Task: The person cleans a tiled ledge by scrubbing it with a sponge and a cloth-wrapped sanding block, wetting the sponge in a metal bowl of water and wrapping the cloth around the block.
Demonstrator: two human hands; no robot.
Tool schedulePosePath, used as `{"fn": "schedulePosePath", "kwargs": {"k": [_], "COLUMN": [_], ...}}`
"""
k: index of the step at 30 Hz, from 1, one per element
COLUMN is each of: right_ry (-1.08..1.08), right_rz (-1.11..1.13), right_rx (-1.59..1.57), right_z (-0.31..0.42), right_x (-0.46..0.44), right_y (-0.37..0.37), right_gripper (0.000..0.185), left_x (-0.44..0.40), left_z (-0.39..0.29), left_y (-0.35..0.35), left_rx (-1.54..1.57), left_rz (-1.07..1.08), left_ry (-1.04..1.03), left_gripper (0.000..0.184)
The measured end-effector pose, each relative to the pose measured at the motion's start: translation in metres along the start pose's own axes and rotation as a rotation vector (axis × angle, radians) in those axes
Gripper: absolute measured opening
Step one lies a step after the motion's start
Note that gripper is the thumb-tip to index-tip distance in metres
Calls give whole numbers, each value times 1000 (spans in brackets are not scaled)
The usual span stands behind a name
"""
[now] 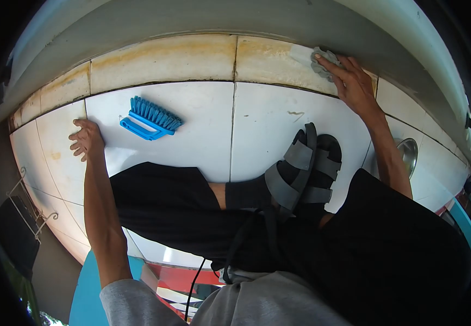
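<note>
My right hand [354, 81] presses a crumpled grey cloth [325, 63] against the stained skirting tiles [268, 60] below the grey wall. A whiter patch shows on the tile just left of the cloth. On the white floor tiles [192, 119], my left hand [87, 139] rests with its fingers spread and nothing in it. A blue scrubbing brush [149, 118] lies on the floor to the right of my left hand, its bristles toward the skirting and its handle toward me.
My sandals [300, 168] stand between my two arms. A round metal bowl [408, 155], partly hidden by my right forearm, sits at the right. Bent metal hooks [39, 218] are at the far left. Yellow-brown stains run along the skirting.
</note>
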State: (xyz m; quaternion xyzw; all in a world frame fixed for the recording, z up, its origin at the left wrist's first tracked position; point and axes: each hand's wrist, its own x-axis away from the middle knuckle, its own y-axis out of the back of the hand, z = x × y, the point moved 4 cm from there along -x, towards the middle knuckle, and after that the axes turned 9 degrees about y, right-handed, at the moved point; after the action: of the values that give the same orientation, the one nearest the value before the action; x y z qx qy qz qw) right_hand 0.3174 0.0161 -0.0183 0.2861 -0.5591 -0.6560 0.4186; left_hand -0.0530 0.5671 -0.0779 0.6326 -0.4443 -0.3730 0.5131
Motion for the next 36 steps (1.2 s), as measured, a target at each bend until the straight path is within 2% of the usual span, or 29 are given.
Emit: {"fn": "schedulePosePath", "kwargs": {"k": [5,8,9,12,15,19,22,25,28,29,30,33,36], "right_ry": [9,3,14,-18,-83,58,-4,-24,-23,-88,-39,8,76], "right_rz": [-57,13,-31,-50,-13,-90,5,18,7,60,-8,6,-9], "right_rx": [60,60,66,58,27,25,-10,31,85,-17,22,44,82], "right_z": [74,50,29,-9,-6,50,79,67,26,14,3,5,45], "right_x": [-70,-46,-29,18,25,-31,-67,-50,-2,11,23,20,-21], "right_y": [-23,-6,-4,23,19,-15,-21,-13,3,16,18,18,0], "right_gripper": [53,55,61,58,58,62,67,63,60,58,57,55,56], "left_x": [-3,-21,-19,-8,-4,0,-12,-11,-13,-15,-10,-20,-10], "left_z": [4,9,8,4,1,-1,7,3,7,6,4,8,5], "left_y": [-1,-14,-13,-7,-2,0,-9,-9,-10,-12,-7,-16,-7], "left_rx": [-4,-11,-14,10,11,11,5,18,16,14,16,24,63], "left_rz": [-22,28,26,-31,-24,-20,-76,-55,-34,-46,-50,-56,-1], "left_ry": [19,-22,-15,9,31,34,19,6,19,11,13,9,7], "left_gripper": [88,90,90,88,87,86,85,85,85,86,87,88,90]}}
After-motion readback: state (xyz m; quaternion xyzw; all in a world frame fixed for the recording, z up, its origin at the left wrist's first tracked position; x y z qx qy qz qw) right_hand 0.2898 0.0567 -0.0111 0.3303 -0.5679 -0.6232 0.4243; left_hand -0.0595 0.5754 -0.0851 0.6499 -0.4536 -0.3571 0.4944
